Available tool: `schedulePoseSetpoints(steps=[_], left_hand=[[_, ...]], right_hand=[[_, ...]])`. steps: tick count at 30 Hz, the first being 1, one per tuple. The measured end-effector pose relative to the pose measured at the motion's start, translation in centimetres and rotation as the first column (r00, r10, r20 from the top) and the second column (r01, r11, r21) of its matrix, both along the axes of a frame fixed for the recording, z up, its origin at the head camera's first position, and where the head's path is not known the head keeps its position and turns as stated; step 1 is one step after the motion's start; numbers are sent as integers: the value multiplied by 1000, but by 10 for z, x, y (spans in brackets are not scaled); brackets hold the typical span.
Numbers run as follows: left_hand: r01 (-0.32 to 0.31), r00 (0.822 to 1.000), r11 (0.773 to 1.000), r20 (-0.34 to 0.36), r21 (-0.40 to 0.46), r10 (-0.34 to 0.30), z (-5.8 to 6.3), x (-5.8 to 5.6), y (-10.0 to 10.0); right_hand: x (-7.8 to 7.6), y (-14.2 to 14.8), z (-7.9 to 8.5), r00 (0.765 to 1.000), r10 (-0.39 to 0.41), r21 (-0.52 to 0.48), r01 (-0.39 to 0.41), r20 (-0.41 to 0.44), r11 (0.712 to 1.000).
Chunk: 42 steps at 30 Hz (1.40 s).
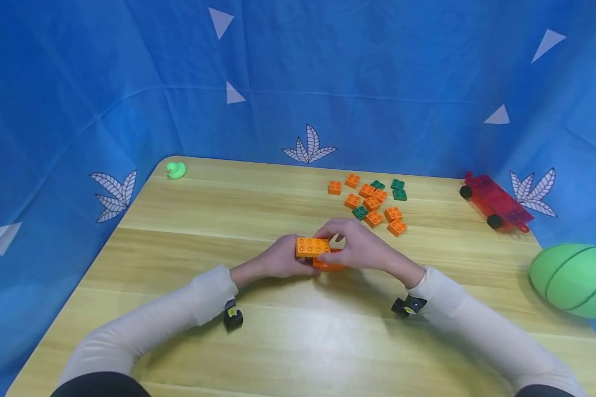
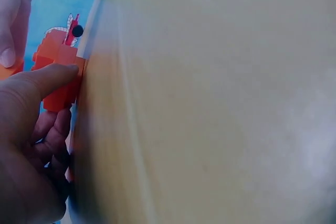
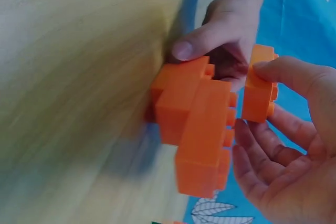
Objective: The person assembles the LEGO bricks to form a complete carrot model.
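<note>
My left hand [image 1: 282, 258] grips one end of a joined group of orange toy bricks [image 3: 197, 129] low over the table, its thumb laid along the side in the left wrist view. In my right hand [image 1: 360, 246] a single longer orange brick [image 1: 313, 247] with two rows of studs is pinched between thumb and fingers. This brick stands just above the joined bricks, and a gap separates them in the right wrist view. From the head, the loose brick and right fingers cover part of the group.
Several small orange bricks [image 1: 372, 203] and a few green bricks [image 1: 399, 194] lie scattered beyond the right hand. A green toy duck [image 1: 176, 170] sits at the far left corner. At the right edge are a red toy car [image 1: 499, 203] and a green ball [image 1: 576, 280].
</note>
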<state>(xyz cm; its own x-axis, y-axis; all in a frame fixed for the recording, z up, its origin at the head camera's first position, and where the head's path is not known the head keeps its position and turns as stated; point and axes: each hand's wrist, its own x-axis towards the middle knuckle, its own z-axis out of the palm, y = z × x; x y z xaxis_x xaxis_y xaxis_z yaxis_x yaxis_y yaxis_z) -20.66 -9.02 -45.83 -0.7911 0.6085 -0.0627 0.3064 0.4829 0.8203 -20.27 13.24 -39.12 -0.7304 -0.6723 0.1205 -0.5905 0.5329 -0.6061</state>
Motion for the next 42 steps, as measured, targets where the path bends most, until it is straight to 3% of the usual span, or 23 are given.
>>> schedulePoseSetpoints(steps=[14, 42], left_hand=[[22, 1000, 1000, 10, 20, -22, 0, -5, -4], [4, 999, 1000, -33, -30, -5, -1, -3, -4]], right_hand=[[1, 0, -20, 1000, -3, -35, 5, 31, 999], [1, -5, -27, 1000, -8, 28, 8, 7, 1000]])
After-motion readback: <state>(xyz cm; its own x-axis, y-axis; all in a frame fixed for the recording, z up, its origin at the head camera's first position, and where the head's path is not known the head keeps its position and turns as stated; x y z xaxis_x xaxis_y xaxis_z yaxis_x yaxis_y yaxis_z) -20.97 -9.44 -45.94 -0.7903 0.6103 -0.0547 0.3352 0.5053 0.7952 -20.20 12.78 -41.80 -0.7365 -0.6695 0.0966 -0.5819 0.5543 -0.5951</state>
